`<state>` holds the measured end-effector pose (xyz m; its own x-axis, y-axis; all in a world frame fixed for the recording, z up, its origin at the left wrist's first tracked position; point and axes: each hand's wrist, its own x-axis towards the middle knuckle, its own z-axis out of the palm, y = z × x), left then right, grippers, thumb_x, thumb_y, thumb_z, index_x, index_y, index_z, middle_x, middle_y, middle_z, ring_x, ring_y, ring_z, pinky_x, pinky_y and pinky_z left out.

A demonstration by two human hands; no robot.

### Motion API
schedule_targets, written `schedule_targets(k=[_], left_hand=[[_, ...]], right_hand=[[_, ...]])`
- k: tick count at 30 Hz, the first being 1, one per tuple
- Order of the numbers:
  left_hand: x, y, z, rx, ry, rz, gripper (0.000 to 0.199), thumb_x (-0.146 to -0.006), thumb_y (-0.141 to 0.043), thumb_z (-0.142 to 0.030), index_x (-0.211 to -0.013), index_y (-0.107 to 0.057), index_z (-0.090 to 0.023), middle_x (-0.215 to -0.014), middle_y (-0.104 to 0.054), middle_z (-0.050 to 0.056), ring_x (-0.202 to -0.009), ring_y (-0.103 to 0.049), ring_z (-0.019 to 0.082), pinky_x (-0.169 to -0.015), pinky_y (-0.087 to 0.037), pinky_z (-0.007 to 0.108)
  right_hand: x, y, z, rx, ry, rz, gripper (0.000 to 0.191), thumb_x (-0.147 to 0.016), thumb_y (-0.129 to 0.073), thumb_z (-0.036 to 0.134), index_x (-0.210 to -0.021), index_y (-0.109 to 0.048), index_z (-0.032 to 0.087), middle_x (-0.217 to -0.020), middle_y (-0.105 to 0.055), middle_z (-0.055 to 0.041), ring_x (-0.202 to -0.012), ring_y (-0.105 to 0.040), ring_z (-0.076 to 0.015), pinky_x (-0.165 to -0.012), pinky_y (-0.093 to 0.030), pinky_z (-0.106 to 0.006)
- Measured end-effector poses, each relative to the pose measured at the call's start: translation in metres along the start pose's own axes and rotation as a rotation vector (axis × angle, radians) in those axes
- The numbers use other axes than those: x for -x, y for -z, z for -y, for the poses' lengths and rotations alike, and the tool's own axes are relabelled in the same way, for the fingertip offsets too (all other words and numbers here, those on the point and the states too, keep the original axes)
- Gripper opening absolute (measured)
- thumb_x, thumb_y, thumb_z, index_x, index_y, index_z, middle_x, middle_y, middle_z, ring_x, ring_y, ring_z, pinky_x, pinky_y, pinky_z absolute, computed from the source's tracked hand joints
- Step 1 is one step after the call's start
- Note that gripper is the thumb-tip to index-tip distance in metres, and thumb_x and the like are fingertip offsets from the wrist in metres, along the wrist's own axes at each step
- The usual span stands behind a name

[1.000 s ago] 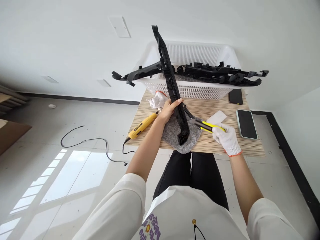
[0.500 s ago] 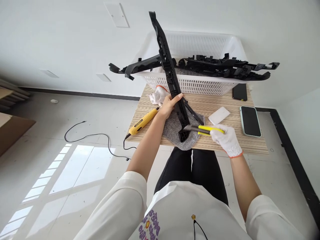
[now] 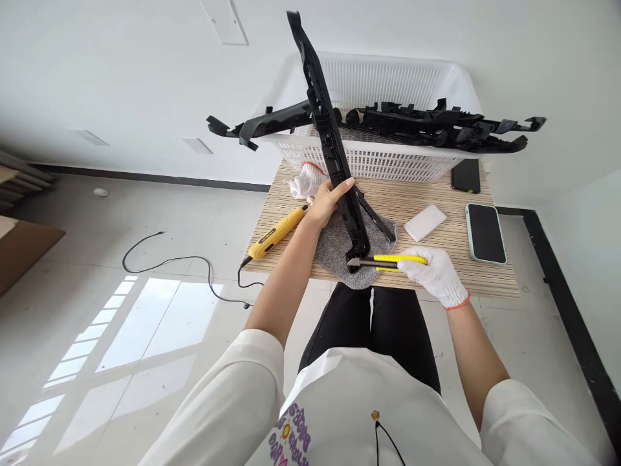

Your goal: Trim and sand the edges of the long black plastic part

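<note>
Bare and wrapped round a long black plastic part (image 3: 331,144), my left hand (image 3: 326,202) grips it below its middle. The part slants up and away over the basket, its near end above a grey cloth (image 3: 334,249). In a white glove with an orange cuff, my right hand (image 3: 430,270) is closed on a yellow utility knife (image 3: 387,261). The knife's blade lies across the part's near end; whether it touches cannot be told. A thin black strip (image 3: 376,217) rests on the cloth to the right of the part.
A white plastic basket (image 3: 383,163) holding several black parts (image 3: 417,126) stands at the table's back. On the table (image 3: 453,278) lie a yellow corded tool (image 3: 277,234), a crumpled white glove (image 3: 306,182), a white card (image 3: 425,223) and two phones (image 3: 486,233) (image 3: 466,176). A black cable (image 3: 187,259) trails on the floor.
My right hand has moved the knife slightly left and toward me, from above the part's near end to lower across it. My left hand keeps its hold.
</note>
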<state>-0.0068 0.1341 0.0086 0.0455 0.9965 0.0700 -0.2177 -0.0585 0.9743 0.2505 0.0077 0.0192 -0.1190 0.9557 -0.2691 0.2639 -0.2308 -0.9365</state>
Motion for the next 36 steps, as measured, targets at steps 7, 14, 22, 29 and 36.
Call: schedule_targets(k=[7, 14, 22, 29, 36], left_hand=[[-0.001, 0.002, 0.002, -0.036, 0.010, 0.001, 0.047, -0.067, -0.077, -0.062, -0.086, -0.073, -0.019, -0.075, -0.070, 0.002, -0.070, -0.068, 0.017, -0.056, -0.055, 0.023], [-0.001, 0.002, 0.002, -0.039, 0.021, -0.004, 0.046, -0.067, -0.077, -0.061, -0.086, -0.074, -0.019, -0.075, -0.070, 0.003, -0.070, -0.068, 0.017, -0.059, -0.055, 0.024], [-0.001, 0.004, 0.005, -0.054, 0.009, -0.004, 0.046, -0.069, -0.075, -0.060, -0.088, -0.072, -0.018, -0.077, -0.070, 0.003, -0.071, -0.067, 0.017, -0.061, -0.055, 0.025], [-0.001, 0.004, 0.004, -0.050, 0.014, 0.006, 0.046, -0.070, -0.074, -0.060, -0.088, -0.072, -0.018, -0.078, -0.071, 0.003, -0.070, -0.068, 0.017, -0.059, -0.054, 0.024], [-0.001, 0.003, 0.003, -0.047, 0.008, 0.010, 0.046, -0.069, -0.075, -0.060, -0.088, -0.072, -0.018, -0.078, -0.071, 0.003, -0.072, -0.068, 0.017, -0.062, -0.055, 0.024]], right_hand=[[-0.011, -0.007, 0.005, -0.087, -0.019, -0.039, 0.029, -0.068, -0.077, 0.041, -0.074, -0.065, 0.016, -0.045, -0.050, 0.0041, -0.040, -0.039, -0.0072, -0.037, -0.028, -0.020], [-0.019, -0.017, 0.012, -0.245, -0.019, -0.141, 0.028, -0.073, -0.071, 0.042, -0.066, -0.056, 0.019, -0.042, -0.044, 0.0054, -0.037, -0.034, -0.0062, -0.034, -0.023, -0.020], [-0.028, -0.024, 0.014, -0.314, -0.015, -0.229, 0.033, -0.075, -0.070, 0.045, -0.062, -0.051, 0.021, -0.044, -0.042, 0.0051, -0.038, -0.035, -0.0067, -0.035, -0.025, -0.020], [-0.027, -0.026, 0.013, -0.345, 0.000, -0.272, 0.035, -0.075, -0.071, 0.044, -0.061, -0.048, 0.021, -0.045, -0.041, 0.0052, -0.040, -0.036, -0.0067, -0.036, -0.025, -0.020], [-0.022, -0.029, 0.015, -0.259, 0.014, -0.234, 0.035, -0.077, -0.068, 0.047, -0.063, -0.050, 0.021, -0.046, -0.041, 0.0050, -0.040, -0.035, -0.0071, -0.036, -0.026, -0.021]])
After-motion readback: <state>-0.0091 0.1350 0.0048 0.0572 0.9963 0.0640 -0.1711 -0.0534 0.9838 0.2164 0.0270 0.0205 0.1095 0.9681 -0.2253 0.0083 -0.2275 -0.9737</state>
